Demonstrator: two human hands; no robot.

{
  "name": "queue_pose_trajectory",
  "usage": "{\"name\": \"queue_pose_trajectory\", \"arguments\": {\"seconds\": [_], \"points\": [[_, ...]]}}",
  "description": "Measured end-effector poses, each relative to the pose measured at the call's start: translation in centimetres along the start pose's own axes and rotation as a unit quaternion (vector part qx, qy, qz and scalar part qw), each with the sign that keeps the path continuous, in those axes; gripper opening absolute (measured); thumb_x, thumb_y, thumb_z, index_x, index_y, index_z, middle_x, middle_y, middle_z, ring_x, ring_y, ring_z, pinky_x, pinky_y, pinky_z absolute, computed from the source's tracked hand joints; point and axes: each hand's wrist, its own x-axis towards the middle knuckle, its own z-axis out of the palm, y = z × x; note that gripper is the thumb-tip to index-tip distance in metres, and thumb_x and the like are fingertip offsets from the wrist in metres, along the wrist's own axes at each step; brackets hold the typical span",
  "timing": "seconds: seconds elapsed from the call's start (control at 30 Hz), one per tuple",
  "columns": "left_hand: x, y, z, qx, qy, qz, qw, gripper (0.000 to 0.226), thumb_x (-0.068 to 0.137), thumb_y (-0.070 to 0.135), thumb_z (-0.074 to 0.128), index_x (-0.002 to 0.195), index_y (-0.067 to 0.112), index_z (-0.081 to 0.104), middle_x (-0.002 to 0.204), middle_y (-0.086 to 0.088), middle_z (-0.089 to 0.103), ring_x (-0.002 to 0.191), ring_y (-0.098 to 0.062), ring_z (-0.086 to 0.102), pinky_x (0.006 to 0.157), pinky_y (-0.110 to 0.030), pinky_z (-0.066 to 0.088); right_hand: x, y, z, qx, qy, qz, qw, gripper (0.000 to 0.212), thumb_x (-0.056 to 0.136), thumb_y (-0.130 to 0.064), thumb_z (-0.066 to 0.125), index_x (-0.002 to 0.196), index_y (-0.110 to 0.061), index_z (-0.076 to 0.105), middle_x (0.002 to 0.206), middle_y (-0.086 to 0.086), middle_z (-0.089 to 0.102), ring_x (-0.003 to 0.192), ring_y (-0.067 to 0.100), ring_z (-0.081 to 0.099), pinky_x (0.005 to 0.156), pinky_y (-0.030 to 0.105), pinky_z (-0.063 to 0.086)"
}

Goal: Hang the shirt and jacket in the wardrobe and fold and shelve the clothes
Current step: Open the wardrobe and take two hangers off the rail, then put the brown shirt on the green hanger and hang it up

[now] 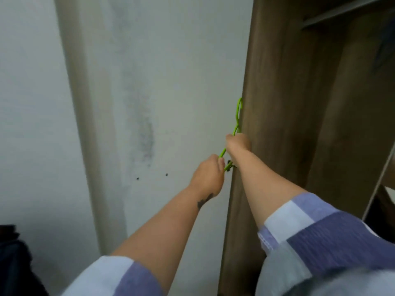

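Observation:
A bright green plastic hanger [238,116] is held up against the outer left edge of the brown wooden wardrobe [277,103], its hook end pointing upward. My right hand [238,143] grips the hanger higher up, just below the hook. Lower down, my left hand [208,174] grips the other part of the hanger, fingers curled round it. A small dark bit shows between my hands by the hanger; I cannot tell what it is. No shirt or jacket is visible on the hanger.
A white wall [171,82] with a grey smudge and a pale vertical pillar [85,124] fill the left. The wardrobe's open inside with a grey rail or shelf [342,13] lies at the upper right. Dark cloth [12,263] sits at the lower left corner.

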Motion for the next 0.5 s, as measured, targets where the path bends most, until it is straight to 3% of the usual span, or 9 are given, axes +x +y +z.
{"name": "queue_pose_trajectory", "arguments": {"seconds": [0.13,0.2,0.33,0.4,0.5], "points": [[-5.7,-1.0,-3.5,-0.12,-0.029,-0.04,0.991,0.034,0.103,0.026,0.026,0.103,0.009,0.056,0.089,-0.012,0.062,0.08,-0.023,0.055,0.07,-0.031,0.041,-5.7,-1.2,1.4,-0.031,-0.01,-0.02,0.999,0.036,0.099,-0.024,0.041,0.118,-0.001,0.06,0.123,0.016,0.062,0.112,0.033,0.059,0.082,0.031,0.046],[-8.2,-1.6,-5.4,-0.142,-0.003,-0.048,0.989,0.034,0.103,0.023,0.027,0.111,0.008,0.057,0.094,-0.011,0.063,0.086,-0.024,0.059,0.079,-0.032,0.045,-9.1,-1.6,1.8,-0.055,-0.028,-0.061,0.996,0.039,0.099,-0.027,0.04,0.119,-0.002,0.061,0.125,0.017,0.059,0.111,0.033,0.059,0.083,0.03,0.045],[-12.6,-4.3,-10.1,0.017,0.124,-0.034,0.992,0.038,0.102,0.021,0.031,0.136,0.008,0.04,0.136,-0.014,0.043,0.124,-0.028,0.046,0.105,-0.039,0.036,-15.7,-1.7,3.0,-0.021,-0.137,-0.145,0.98,0.03,0.094,-0.027,0.045,0.1,-0.009,0.067,0.11,0.017,0.066,0.104,0.035,0.064,0.093,0.043,0.05],[-15.2,-5.5,-13.2,0.081,0.174,-0.029,0.981,0.041,0.101,0.021,0.033,0.14,0.009,0.036,0.143,-0.011,0.035,0.13,-0.028,0.039,0.106,-0.04,0.035,-19.8,-1.8,3.2,0.007,-0.204,-0.185,0.961,0.018,0.094,-0.023,0.048,0.092,-0.016,0.064,0.091,0.009,0.066,0.097,0.032,0.067,0.089,0.044,0.053],[-19.3,-7.8,-17.7,0.194,0.202,-0.063,0.958,0.045,0.102,0.027,0.029,0.146,0.016,0.03,0.153,-0.003,0.026,0.14,-0.023,0.027,0.112,-0.042,0.025,-26.0,-2.2,3.4,0.06,-0.319,-0.237,0.916,0.013,0.098,-0.015,0.046,0.097,-0.017,0.058,0.083,0.005,0.061,0.085,0.025,0.064,0.069,0.032,0.049]]}}
